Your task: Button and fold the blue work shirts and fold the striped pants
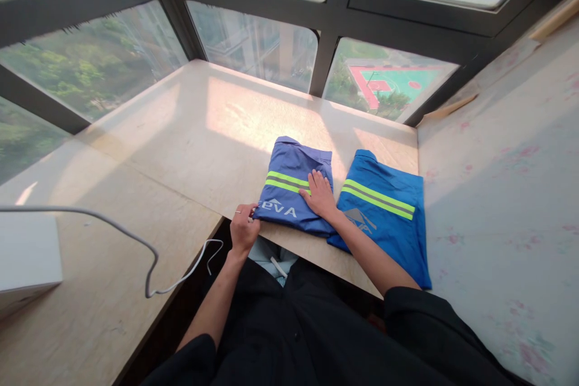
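Note:
A folded purple-blue work shirt [289,163] lies near the front edge of the counter, with a yellow-green and grey reflective stripe and pale lettering across it. At its near left corner, my left hand [244,229] pinches the cloth between thumb and fingers. My right hand [322,194] rests flat on the shirt's right side, fingers spread over the end of the stripe. Just to the right lies a second folded work shirt [389,193], brighter blue, with a similar stripe and a grey logo. My right forearm passes over its near left part and hides some of it.
The pale counter [149,151] runs along the windows and turns toward me on the left. A white box [29,250] and a grey-white cable [151,253] are on that left side. A flowered wall [497,205] bounds the right. Below the front edge is a gap.

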{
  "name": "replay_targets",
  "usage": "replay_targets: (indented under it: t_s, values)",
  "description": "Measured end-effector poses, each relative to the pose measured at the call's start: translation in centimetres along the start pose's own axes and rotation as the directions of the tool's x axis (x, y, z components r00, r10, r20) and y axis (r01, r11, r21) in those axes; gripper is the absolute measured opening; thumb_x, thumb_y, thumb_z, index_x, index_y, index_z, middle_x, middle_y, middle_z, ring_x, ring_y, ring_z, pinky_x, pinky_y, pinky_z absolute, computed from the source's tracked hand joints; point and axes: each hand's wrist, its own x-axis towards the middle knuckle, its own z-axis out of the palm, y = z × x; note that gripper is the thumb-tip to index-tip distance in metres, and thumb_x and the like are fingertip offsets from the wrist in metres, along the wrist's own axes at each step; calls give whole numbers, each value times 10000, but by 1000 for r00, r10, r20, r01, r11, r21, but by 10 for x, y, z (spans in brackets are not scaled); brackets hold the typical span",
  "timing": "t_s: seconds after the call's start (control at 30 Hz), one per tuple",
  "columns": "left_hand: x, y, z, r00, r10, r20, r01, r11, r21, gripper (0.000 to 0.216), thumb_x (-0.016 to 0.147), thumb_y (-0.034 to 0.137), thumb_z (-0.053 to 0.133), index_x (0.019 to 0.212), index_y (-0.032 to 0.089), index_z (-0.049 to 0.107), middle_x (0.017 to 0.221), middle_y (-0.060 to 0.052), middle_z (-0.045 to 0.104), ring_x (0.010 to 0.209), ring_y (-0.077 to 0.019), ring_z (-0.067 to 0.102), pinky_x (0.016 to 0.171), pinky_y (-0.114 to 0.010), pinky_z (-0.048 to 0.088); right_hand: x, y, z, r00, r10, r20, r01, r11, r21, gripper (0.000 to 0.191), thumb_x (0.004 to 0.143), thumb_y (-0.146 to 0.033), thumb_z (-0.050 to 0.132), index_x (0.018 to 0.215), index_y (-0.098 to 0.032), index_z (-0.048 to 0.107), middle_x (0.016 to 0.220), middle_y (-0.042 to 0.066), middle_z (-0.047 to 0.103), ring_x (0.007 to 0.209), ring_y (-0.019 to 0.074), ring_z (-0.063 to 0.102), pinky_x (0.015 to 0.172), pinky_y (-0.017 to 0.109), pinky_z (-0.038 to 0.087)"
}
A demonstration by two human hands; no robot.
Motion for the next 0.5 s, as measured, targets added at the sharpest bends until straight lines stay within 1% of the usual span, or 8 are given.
replay_targets:
  t_s: [0.07,0.13,0.2,0.27,0.33,0.4,0.47,0.5]
  values:
    - [-4,-6,-3,999,-22,-33,23,1000,17,239,740,51,520,891,192,639,821,-35,622,720,-169,599,697,-287,530,-4,-1,0,1000,-2,4,2,1000,-11,697,989,-509,391,1531,-76,327,1620,203,239,1510,328,178,1205,522,143]
    - [-8,-11,-3,997,-40,-69,43,998,37,159,743,61,527,787,199,594,774,-30,599,719,-172,595,691,-288,526,-8,-1,-1,1000,-10,14,10,1000,-28,693,990,-508,388,1530,-78,330,1621,197,243,1508,328,184,1205,517,147]
    - [-12,-14,-3,995,-46,-92,50,998,41,139,734,66,536,741,204,554,796,-40,603,769,-182,614,704,-295,533,-13,-2,-3,1000,-14,27,15,999,-44,683,990,-500,387,1526,-80,337,1616,197,259,1504,331,195,1200,517,164]
    - [-14,-15,-4,997,-19,-80,19,1000,-2,127,745,77,542,763,202,550,903,-68,639,871,-195,644,734,-304,549,-13,-4,-7,999,-5,42,8,998,-63,665,982,-487,413,1513,-89,360,1599,206,297,1492,342,225,1186,530,193]
    - [-13,-15,-8,998,52,-44,-55,996,-75,139,787,105,552,891,190,588,1077,-105,664,1026,-214,653,799,-324,568,-9,-10,-16,998,10,58,-5,996,-89,635,961,-464,468,1474,-92,419,1551,228,378,1452,370,299,1165,562,217]
    - [-11,-16,-13,988,156,7,-154,981,-118,310,824,133,557,1129,173,594,1259,-137,634,1192,-238,608,915,-371,561,3,-22,-26,998,-1,61,7,994,-109,571,946,-398,502,1420,-80,481,1470,248,474,1379,386,398,1152,589,222]
    - [-7,-18,-17,962,261,79,-251,961,-118,488,832,133,557,1317,176,539,1390,-149,569,1301,-258,541,1028,-429,513,22,-37,-35,997,-76,30,78,991,-106,512,940,-304,489,1400,-78,504,1429,236,515,1338,366,444,1164,578,213]
    - [-4,-20,-18,944,307,120,-294,949,-117,527,827,119,551,1350,187,535,1419,-144,551,1319,-261,526,1057,-444,494,33,-46,-38,991,-137,11,137,986,-94,504,938,-261,473,1409,-84,498,1439,222,509,1344,349,440,1175,557,213]
